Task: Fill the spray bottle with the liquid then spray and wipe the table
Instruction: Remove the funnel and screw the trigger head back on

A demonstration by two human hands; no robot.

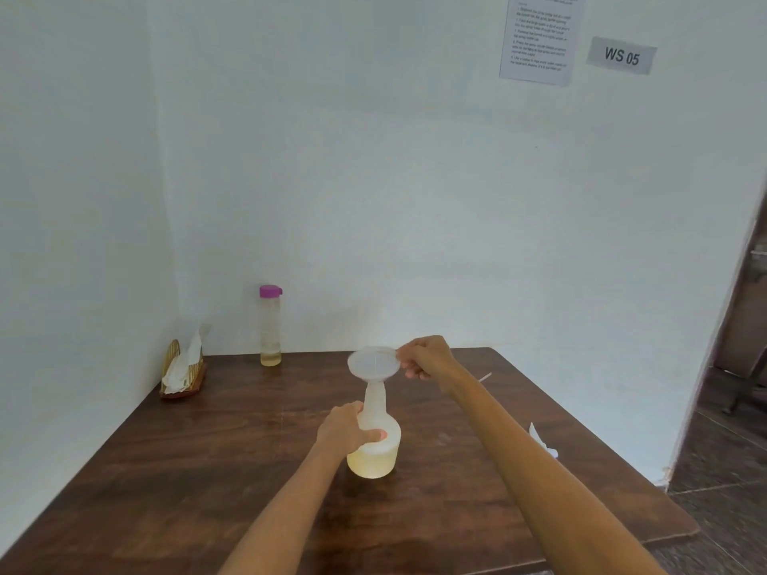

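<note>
on the table [186, 471], left hand [344, 429] around spray bottle [375, 446], right hand [427, 359] pinching funnel [373, 362]

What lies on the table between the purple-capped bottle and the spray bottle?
Nothing: in the head view, bare table runs from the purple-capped bottle to the spray bottle.

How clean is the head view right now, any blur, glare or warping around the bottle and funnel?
Head view: lighting soft and even, no harsh glare; the spray bottle and funnel read slightly soft, translucent against the pale wall; wide-angle bending shows at the table edges; the wall notice text is too blurred to read.
</note>
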